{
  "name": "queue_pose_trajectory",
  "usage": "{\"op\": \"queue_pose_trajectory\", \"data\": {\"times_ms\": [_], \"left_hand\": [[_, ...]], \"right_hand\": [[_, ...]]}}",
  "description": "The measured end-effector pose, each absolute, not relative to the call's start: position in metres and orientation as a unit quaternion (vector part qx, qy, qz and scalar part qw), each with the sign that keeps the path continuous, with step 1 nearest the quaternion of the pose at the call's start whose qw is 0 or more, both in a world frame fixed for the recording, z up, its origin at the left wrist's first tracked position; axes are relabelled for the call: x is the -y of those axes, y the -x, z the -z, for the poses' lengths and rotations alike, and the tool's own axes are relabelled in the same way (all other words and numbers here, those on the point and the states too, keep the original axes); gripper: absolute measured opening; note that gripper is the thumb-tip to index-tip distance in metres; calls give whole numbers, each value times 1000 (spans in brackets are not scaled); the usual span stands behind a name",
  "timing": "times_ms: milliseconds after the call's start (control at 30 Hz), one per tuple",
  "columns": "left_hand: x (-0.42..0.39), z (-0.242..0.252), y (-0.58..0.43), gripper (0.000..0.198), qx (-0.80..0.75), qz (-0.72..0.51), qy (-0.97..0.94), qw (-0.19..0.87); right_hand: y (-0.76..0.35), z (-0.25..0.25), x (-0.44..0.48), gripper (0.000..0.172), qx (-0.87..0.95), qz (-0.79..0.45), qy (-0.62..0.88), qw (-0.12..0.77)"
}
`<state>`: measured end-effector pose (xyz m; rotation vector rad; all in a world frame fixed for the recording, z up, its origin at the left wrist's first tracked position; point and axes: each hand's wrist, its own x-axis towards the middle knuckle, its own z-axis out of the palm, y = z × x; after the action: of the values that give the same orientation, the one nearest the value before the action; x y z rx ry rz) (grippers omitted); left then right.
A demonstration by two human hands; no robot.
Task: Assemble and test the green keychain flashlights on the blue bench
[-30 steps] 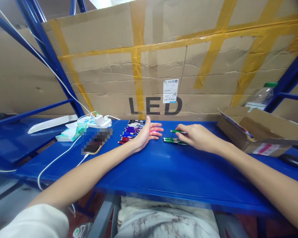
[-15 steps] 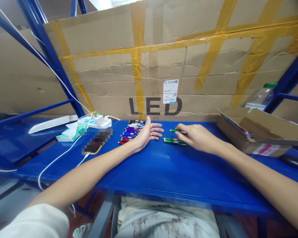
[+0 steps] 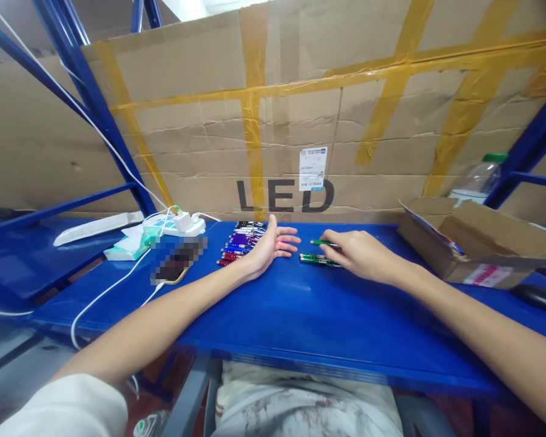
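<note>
My right hand (image 3: 361, 255) pinches a slim green laser pointer (image 3: 319, 242), its tip aimed left. Just below it, two or so more green pointers (image 3: 316, 259) lie side by side on the blue table, partly under the hand. My left hand (image 3: 266, 249) stands on its edge, palm turned right and fingers stretched apart, holding nothing. A red glow shows on its fingers. Behind it lies a row of similar pointers (image 3: 236, 243) in black, silver, purple, blue and red, their right ends hidden by the hand.
To the left are a phone (image 3: 182, 258), a tissue pack (image 3: 130, 246) and a power strip (image 3: 195, 226) with white cables. An open cardboard box (image 3: 455, 267) stands on the right, with a bottle (image 3: 480, 176) behind and a black mouse (image 3: 539, 296) beside it. A large cardboard sheet (image 3: 200, 145) backs the table.
A red glow has appeared on my left fingers. The laser pointer in my right hand has shifted very slightly; both hands otherwise keep their places.
</note>
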<state>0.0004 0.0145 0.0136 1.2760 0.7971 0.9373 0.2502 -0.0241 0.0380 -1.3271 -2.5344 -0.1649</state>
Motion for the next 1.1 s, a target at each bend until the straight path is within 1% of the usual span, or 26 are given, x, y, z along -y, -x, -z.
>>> {"op": "queue_pose_trajectory", "data": {"times_ms": [267, 433, 567, 900, 1100], "left_hand": [[-13, -15, -1, 86, -349, -410, -558, 632], [-13, -15, 0, 86, -347, -407, -561, 632], [-13, -15, 0, 85, -347, -409, -563, 629], [-12, -16, 0, 86, -349, -408, -561, 630], [-13, -16, -1, 84, -356, -409, -547, 638]], "right_hand": [[-251, -38, 24, 27, 866, 60, 475, 142], [-251, -39, 26, 31, 870, 51, 468, 145], [-251, -39, 26, 34, 880, 39, 456, 125], [-250, -39, 28, 28, 892, 29, 441, 96], [-249, -39, 29, 28, 901, 18, 419, 109]]}}
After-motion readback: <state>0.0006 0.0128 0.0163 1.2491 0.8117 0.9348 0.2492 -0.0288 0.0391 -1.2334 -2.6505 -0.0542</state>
